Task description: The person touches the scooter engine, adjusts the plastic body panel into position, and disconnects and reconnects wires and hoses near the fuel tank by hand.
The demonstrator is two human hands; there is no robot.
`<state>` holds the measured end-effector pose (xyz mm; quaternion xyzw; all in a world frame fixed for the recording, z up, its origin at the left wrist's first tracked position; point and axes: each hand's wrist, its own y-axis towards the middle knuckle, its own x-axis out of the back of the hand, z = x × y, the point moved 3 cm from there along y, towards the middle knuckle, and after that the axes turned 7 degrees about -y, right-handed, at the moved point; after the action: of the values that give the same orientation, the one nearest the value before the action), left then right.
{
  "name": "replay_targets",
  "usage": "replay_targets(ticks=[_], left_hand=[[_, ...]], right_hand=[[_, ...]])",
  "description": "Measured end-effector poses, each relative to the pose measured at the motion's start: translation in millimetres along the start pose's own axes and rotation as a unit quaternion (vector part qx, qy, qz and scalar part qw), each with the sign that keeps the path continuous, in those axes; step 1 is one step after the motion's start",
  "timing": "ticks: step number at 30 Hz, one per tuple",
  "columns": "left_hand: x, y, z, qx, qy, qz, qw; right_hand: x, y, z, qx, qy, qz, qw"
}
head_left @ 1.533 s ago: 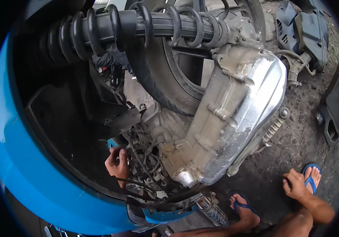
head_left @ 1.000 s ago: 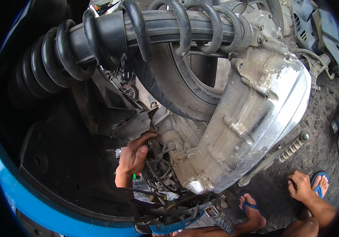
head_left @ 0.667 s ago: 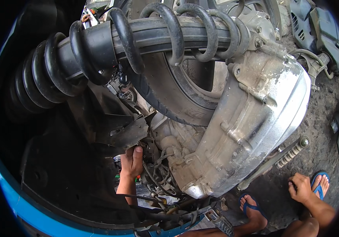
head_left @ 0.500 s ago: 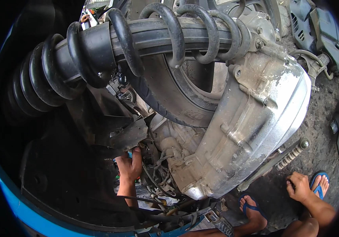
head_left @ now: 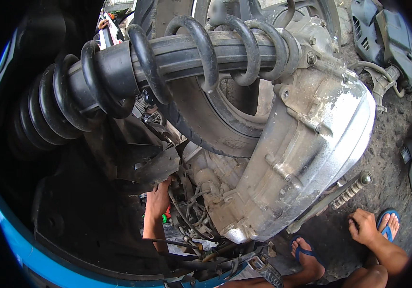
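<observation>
Black and ragged-edged, the flap [head_left: 160,165] lies left of the engine casing [head_left: 283,161], covering the fingers of my left hand [head_left: 158,198]; their grip I cannot tell. Working blind, I could scrape knuckles or snag wiring [head_left: 200,214]. My right hand [head_left: 363,226] is curled, contents unclear, near a sandalled foot [head_left: 388,223].

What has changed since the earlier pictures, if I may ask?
The left hand has moved up to the black flap, whose edge now hides its fingertips; whether it grips anything cannot be told. The right hand stays by the sandalled foot, and the engine and wheel look unmoved, though the view has shifted.
</observation>
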<state>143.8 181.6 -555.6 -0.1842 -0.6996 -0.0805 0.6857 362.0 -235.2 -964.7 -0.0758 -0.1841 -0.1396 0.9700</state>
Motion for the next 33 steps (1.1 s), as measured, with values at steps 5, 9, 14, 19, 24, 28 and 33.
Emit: replay_targets(ticks=[5,9,14,19,24,28,33], left_hand=[[-11.1,6.5,-0.2,0.054,-0.053,0.038,0.996],[8.5,18.1,49.9,0.073,0.024,0.058,0.995],[0.2,21.6,70.4,-0.033,0.121,0.135,0.983],[-13.3,12.1,48.5,-0.028,0.028,0.012,0.999],[-14.2,12.0,61.2,0.003,0.012,-0.008,1.0],[-12.5,19.4,60.4,0.049,-0.14,-0.024,0.989],[-35.3,21.3,19.2,0.218,-0.447,-0.053,0.866]], right_hand=[[5.3,-1.7,-3.5,-0.019,-0.003,0.006,1.0],[-0.8,5.1,-2.8,-0.017,0.004,0.008,1.0],[0.5,2.1,-1.1,-0.024,0.003,0.007,1.0],[1.2,-1.8,-5.0,-0.037,0.003,0.014,0.999],[2.3,0.2,-8.3,-0.04,0.005,0.027,0.999],[0.2,2.5,-8.7,-0.039,0.007,0.024,0.999],[2.9,-0.8,-10.9,-0.042,-0.003,0.028,0.999]])
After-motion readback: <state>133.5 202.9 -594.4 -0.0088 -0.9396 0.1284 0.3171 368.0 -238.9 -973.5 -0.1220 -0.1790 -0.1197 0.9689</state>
